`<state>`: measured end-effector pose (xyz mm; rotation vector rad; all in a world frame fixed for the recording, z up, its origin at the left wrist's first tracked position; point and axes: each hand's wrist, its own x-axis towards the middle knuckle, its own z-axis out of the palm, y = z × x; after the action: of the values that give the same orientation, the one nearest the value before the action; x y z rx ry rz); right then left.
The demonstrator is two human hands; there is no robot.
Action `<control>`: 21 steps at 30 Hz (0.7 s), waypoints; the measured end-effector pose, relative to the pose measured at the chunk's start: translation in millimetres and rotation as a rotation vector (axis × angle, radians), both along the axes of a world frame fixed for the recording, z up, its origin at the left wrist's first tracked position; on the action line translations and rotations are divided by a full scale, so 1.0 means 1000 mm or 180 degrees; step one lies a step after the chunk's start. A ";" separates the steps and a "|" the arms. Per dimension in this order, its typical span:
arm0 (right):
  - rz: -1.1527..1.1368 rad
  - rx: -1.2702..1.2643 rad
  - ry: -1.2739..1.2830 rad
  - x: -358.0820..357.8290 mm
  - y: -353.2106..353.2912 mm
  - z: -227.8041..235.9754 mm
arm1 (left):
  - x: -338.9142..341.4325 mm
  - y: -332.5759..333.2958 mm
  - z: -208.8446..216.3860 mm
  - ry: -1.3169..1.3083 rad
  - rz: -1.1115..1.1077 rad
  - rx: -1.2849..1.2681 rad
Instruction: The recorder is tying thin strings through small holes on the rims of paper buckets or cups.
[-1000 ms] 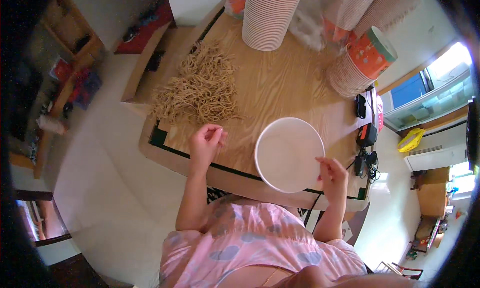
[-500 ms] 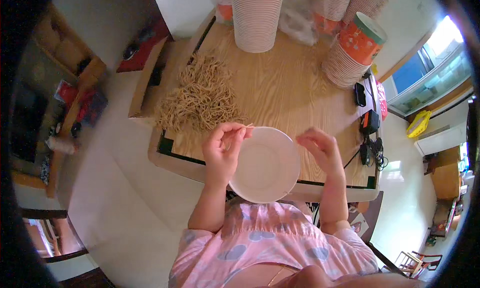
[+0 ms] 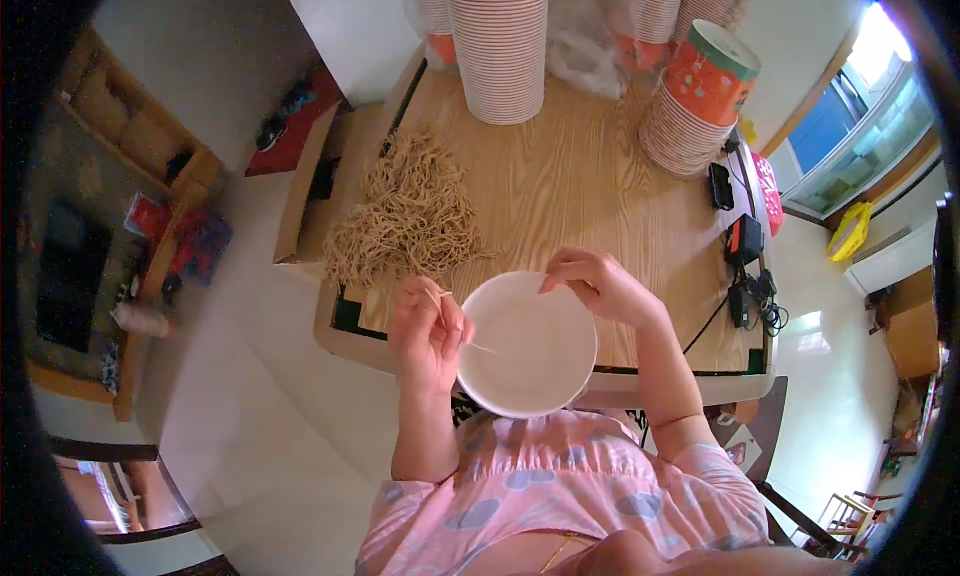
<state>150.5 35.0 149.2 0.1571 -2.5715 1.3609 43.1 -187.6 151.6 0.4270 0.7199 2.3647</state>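
A large round white paper bucket (image 3: pixel 530 346) stands at the table's near edge, close against my body, its open mouth facing up. My left hand (image 3: pixel 425 336) is closed at the bucket's left side, pinching a thin pale cord (image 3: pixel 482 348) whose end sticks out over the opening. At the far right part of the rim, my right hand (image 3: pixel 600 286) grips the bucket, thumb and fingertips bent over the edge. Beyond my left hand lies a tangled heap of thin tan cords (image 3: pixel 410 211).
A tall stack of nested paper buckets (image 3: pixel 500 56) rises at the back. Another stack, with an orange and green bucket (image 3: pixel 712 71) upside down on top, stands back right. Black adapters with cables (image 3: pixel 745 276) lie along the right edge. An open cardboard box (image 3: pixel 305 191) adjoins the left side.
My right hand has moved left onto the bucket's rim. My left hand has come down and nearer to me, with the cord now pointing over the opening. The view has shifted slightly.
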 end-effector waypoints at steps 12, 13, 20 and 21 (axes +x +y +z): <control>-0.1754 0.0038 -0.0379 0.101 -0.053 0.019 | 0.033 0.026 0.027 0.2197 0.0024 -0.1774; -0.1958 -0.0007 -0.0092 0.101 -0.057 0.024 | 0.037 0.026 0.029 0.2314 -0.0222 -0.1805; -0.1420 -0.0507 0.0520 0.089 -0.064 0.017 | 0.049 0.035 0.029 0.2754 -0.0613 -0.1980; -0.1418 -0.0501 0.0525 0.089 -0.063 0.017 | 0.044 0.035 0.032 0.2662 -0.0539 -0.2064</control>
<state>239.4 -28.5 165.9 -0.2999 -2.1786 1.3044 87.1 -153.0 183.6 1.1305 1.6673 1.5983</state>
